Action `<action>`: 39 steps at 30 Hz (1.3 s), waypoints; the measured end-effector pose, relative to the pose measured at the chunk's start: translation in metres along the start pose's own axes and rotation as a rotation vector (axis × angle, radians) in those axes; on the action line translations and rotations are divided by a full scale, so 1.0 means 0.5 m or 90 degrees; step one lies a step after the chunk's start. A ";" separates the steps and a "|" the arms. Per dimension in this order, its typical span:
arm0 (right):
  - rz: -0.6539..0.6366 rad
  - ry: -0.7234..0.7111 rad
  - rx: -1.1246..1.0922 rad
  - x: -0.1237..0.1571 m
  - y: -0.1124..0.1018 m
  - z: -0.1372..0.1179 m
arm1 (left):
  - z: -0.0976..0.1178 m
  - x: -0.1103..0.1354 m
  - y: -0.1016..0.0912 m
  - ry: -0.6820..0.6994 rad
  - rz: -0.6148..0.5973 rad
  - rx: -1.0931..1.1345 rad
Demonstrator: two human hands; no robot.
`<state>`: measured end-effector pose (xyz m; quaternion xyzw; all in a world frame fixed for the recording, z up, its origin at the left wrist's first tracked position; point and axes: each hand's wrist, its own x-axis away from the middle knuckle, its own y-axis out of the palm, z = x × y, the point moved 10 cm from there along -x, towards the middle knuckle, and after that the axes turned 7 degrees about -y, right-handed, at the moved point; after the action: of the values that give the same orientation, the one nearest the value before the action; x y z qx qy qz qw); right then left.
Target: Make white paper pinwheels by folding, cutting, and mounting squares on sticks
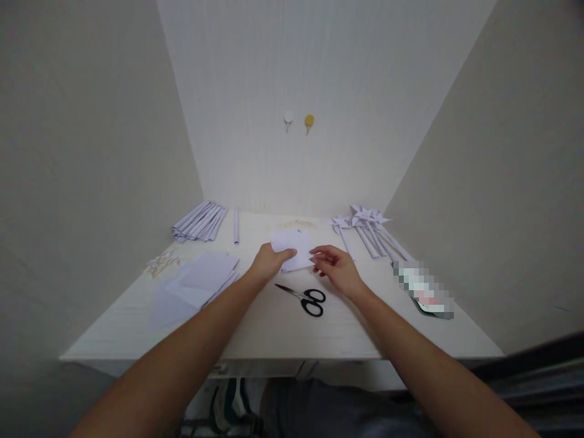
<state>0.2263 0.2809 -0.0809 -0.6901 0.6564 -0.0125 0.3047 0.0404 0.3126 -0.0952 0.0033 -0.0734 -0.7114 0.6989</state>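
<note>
A white square of paper is in my left hand, the thumb lying across its top face and the other fingers hidden beneath. Close to the paper's right edge is my right hand, with bent fingers slightly apart; whether a fingertip touches the edge I cannot tell. Scissors with black handles lie on the table just below the paper, blades pointing left. To the left rests a loose stack of white paper sheets.
Rolled paper sticks are piled at back left, beside a single paper stick. Small pale sticks lie at the left edge. Paper pinwheels are at back right, near a blurred flat object. Walls enclose the white table.
</note>
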 end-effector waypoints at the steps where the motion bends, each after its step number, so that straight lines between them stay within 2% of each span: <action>1: 0.000 0.003 -0.038 -0.021 0.004 0.011 | 0.004 -0.016 0.003 0.008 0.003 -0.003; 5: -0.016 0.017 -0.147 -0.070 0.014 0.043 | 0.000 -0.066 -0.009 0.012 0.045 -0.019; 9: -0.022 0.031 -0.206 -0.075 0.009 0.057 | -0.016 -0.080 -0.022 -0.001 0.062 -0.043; 17: 0.019 0.029 -0.246 -0.056 -0.009 0.066 | -0.030 -0.061 0.005 0.002 0.027 -0.020; 22: 0.004 0.021 -0.245 -0.045 -0.006 0.056 | -0.024 -0.039 0.014 0.012 0.016 -0.001; 29: -0.038 0.027 -0.232 -0.036 0.002 0.038 | -0.019 -0.036 0.009 0.022 0.014 -0.007; 39: -0.017 0.043 -0.230 -0.037 -0.004 0.052 | -0.014 -0.038 0.000 0.034 0.034 -0.062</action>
<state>0.2366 0.3083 -0.0942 -0.7416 0.6483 0.0784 0.1536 0.0413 0.3306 -0.1038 -0.0140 -0.0202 -0.6949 0.7187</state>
